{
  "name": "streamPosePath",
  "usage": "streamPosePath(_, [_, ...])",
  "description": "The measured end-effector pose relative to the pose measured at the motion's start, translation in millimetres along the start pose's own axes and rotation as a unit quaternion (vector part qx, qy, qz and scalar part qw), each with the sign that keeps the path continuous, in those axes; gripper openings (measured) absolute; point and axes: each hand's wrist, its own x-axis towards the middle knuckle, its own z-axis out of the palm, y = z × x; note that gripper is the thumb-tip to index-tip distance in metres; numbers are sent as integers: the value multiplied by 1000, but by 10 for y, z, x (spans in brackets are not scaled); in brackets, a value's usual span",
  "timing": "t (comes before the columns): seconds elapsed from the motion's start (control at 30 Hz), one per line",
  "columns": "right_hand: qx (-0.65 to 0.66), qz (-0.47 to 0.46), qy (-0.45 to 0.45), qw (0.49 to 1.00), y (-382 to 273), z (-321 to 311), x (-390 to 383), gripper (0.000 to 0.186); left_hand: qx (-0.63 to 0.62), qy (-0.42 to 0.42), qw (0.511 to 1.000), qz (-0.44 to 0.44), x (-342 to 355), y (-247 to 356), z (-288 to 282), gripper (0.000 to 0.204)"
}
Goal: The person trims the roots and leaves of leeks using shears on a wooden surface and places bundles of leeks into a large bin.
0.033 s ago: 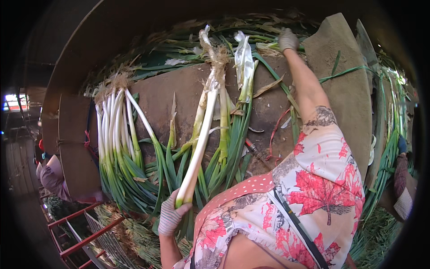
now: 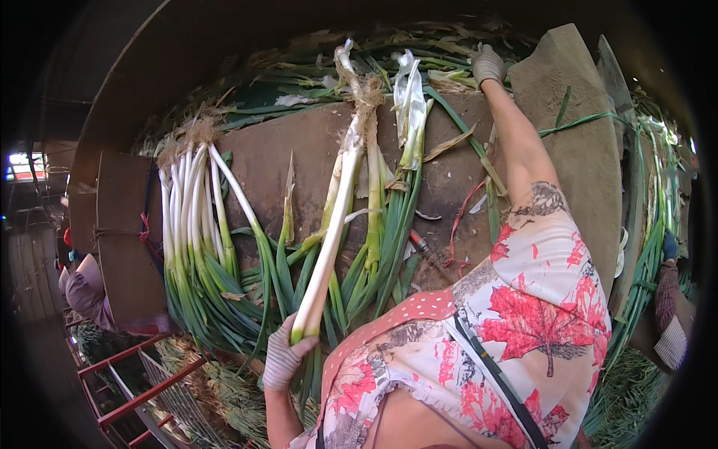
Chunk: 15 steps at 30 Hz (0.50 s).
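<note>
Leek (image 2: 327, 251) slants from the table's (image 2: 318, 138) near edge toward its far edge, its green end grasped by my left hand (image 2: 288, 355); I cannot tell whether my right hand (image 2: 488, 66), beyond the far edge, grips anything.

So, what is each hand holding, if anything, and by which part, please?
The left hand holds a thick stalk where white turns green; whether the right hand holds anything is unclear.

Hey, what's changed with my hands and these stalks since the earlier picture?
Your right hand has shifted slightly rightward by the leafy scraps. Nothing was visibly picked up or let go. Your left hand still grips the thick white stalk; the stalk bundle on the left lies as before.
</note>
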Motion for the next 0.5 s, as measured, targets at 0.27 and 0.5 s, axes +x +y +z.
streamPosePath(0.27, [64, -200, -201, 957, -1045, 1399, -1297, 43, 179, 39, 979, 89, 177, -147, 198, 57])
streamPosePath(0.5, [-72, 104, 9, 992, -495, 447, -362, 28, -132, 2, 986, -97, -53, -145, 112, 61])
